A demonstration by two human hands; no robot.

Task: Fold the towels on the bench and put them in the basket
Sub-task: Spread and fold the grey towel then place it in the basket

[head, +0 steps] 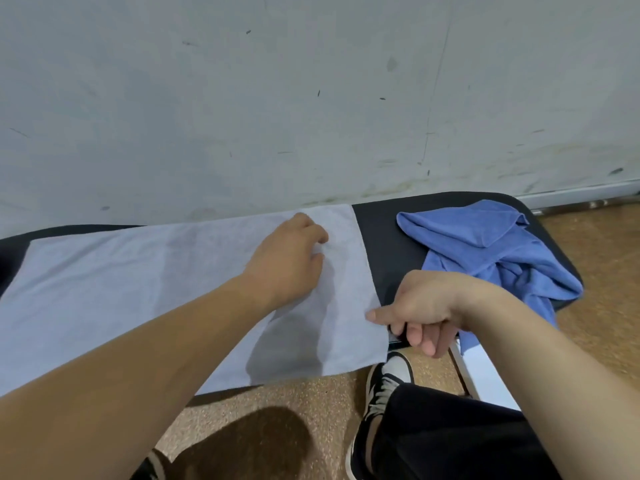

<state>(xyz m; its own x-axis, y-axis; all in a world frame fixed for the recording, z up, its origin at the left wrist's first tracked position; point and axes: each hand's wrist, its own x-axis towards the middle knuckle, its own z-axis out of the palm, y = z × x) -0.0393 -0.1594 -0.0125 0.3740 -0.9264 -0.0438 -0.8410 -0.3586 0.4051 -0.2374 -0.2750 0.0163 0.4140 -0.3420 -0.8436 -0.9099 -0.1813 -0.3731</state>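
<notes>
Left forearm [121, 358] nearest, reaching over the black desk [384, 244]. Left hand [287, 261]: bent fingers down on the pale towel [138, 278] near its far right corner; grasp not determinable. Right hand [426, 306]: clenched, thumb tip touching that towel's right edge. Pale towel spread flat along desk; blue towel [485, 244] crumpled at right end.

Pale grey wall [311, 98] behind, scuffed with small dark marks and dirty stains low down. Black bench [384, 244] close against it. Speckled tan floor [606, 271] below, with a dark shadow [249, 441] at the front. Pale strip [581, 194] along the wall's foot at right.
</notes>
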